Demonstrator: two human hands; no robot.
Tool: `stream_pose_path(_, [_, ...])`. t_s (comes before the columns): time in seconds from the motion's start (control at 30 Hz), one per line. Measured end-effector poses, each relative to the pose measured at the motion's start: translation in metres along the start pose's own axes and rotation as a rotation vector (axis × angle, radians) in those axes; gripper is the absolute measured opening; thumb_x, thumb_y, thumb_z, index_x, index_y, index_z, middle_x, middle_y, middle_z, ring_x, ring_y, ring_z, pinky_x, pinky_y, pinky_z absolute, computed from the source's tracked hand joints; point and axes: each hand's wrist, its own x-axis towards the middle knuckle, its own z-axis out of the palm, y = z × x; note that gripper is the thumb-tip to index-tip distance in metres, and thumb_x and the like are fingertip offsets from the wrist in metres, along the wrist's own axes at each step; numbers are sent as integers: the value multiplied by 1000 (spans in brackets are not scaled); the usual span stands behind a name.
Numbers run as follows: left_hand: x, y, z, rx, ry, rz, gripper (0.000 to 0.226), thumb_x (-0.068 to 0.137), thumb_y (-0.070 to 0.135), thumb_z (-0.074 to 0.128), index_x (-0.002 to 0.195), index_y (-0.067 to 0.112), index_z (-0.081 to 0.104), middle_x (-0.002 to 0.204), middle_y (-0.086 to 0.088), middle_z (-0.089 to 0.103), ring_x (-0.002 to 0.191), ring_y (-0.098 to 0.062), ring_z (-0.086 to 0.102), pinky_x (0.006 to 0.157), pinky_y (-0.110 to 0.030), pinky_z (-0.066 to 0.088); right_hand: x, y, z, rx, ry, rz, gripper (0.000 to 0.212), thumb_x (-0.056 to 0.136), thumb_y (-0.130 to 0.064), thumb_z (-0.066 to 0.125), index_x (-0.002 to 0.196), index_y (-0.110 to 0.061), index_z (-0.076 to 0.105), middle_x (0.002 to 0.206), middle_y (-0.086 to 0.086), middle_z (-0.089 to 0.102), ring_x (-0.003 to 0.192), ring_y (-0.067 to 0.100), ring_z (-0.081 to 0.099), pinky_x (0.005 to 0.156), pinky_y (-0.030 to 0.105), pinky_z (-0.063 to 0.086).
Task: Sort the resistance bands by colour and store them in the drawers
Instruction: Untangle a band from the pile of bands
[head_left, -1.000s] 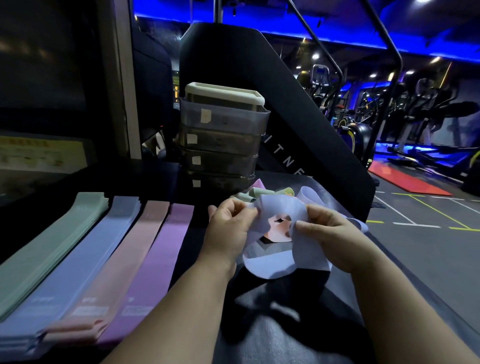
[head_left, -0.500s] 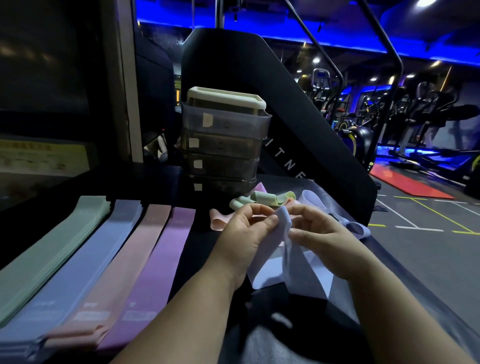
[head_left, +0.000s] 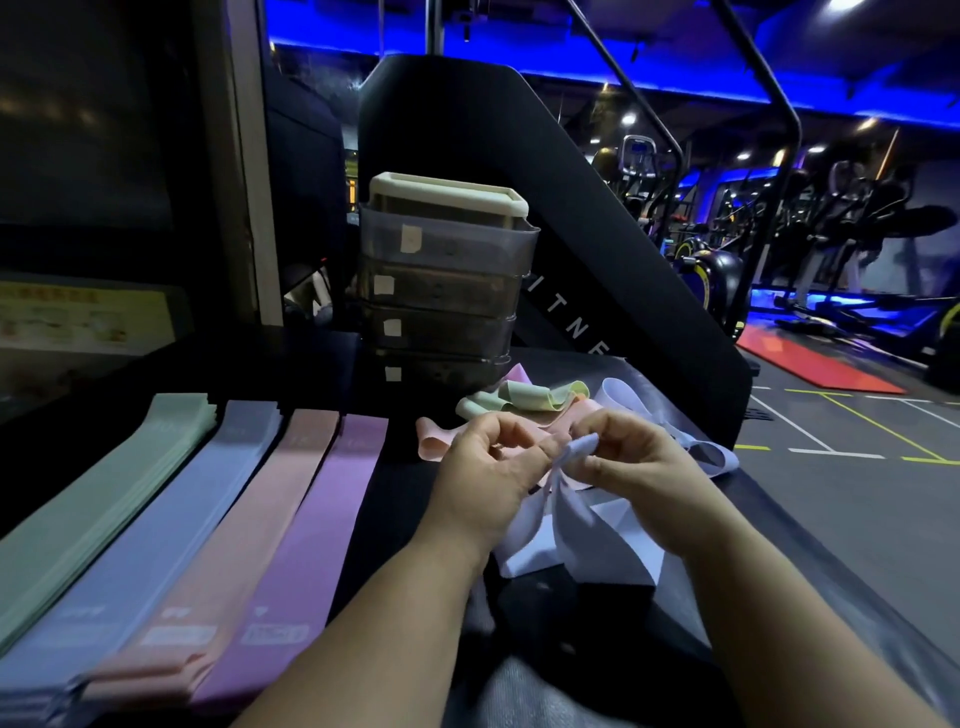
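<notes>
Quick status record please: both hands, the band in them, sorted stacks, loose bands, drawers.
left hand: pinches the pale blue band near its top
right hand: pinches the same band's gathered end
sorted stacks, left to right: green stack, blue stack, pink stack, purple stack, side by side
loose bands: green band and pink band in front of the drawer unit; another pale band to the right
drawers: four, all shut, each labelled
drawer contents: cannot tell

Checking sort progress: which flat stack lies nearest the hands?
The purple stack, rightmost, closest to the left hand gripping the pale blue band; pink stack, blue stack and green stack lie further left.
</notes>
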Motion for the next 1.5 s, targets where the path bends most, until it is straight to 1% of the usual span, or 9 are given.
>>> stream_pose_path(0.07, [-1,0,0,46,-16,-28,27,88,27,69,86,1,65,64,35,59,69,-3,56,87,-40,54,-1,-1,0,8,18,-1,51,64,-35,88,87,2,61,89,18,54,78,17,59,71,24,50])
stream_pose_path(0.2, [-2,-4,4,-45,-154,-117,47,91,56,55,100,12,70,94,-10,73,91,-20,69,90,-42,53,-2,-3,-1,34,49,5,39,74,-17,72,92,13,53,83,18,59,77,24,57,69,27,47])
stream_pose_path(0.33, [-3,-8,5,-56,-257,-130,49,84,60,63,106,17,68,103,-4,74,104,-19,69,94,-37,53,-2,-5,2,38,122,-36,23,76,-10,67,90,5,56,71,5,58,66,13,53,57,22,41])
stream_pose_path(0.5, [1,-22,8,164,-237,-130,36,68,29,80,102,21,69,96,4,76,96,-12,70,94,-41,53,0,-4,5,120,221,-59,7,80,-13,63,84,-18,60,68,-4,61,62,9,52,50,22,38])
stream_pose_path(0.83, [3,-26,8,-8,-334,-153,39,72,22,70,110,13,67,105,-6,74,106,-24,68,98,-47,51,2,-7,0,131,449,-143,8,93,-10,59,86,-12,57,68,0,57,63,15,49,55,30,38])
stream_pose_path(1.07, [1,-23,6,-99,-360,-219,24,89,6,67,112,4,61,101,-13,74,86,-21,71,67,-32,58,0,-6,-3,181,472,-115,14,91,-23,63,96,-11,58,76,8,59,71,25,48,62,35,37])
stream_pose_path(1.2, [3,-24,4,-35,-383,-205,44,77,15,80,117,17,62,101,-4,75,94,-23,72,82,-41,59,3,-4,-7,214,573,-88,7,97,-17,54,99,-11,55,79,9,58,69,20,53,60,33,42])
stream_pose_path(1.33, [1,-27,7,26,-446,-241,32,79,6,78,104,20,65,93,1,76,86,-18,73,66,-32,58,5,-1,-19,234,695,-77,4,98,-18,53,97,-14,55,80,6,59,66,13,58,53,23,49])
stream_pose_path(1.5, [-2,-29,8,158,-486,-195,39,64,20,80,101,23,68,94,6,76,92,-12,72,89,-34,56,5,3,-24,210,718,-88,3,98,-18,55,95,-17,54,82,6,60,67,14,59,53,23,50])
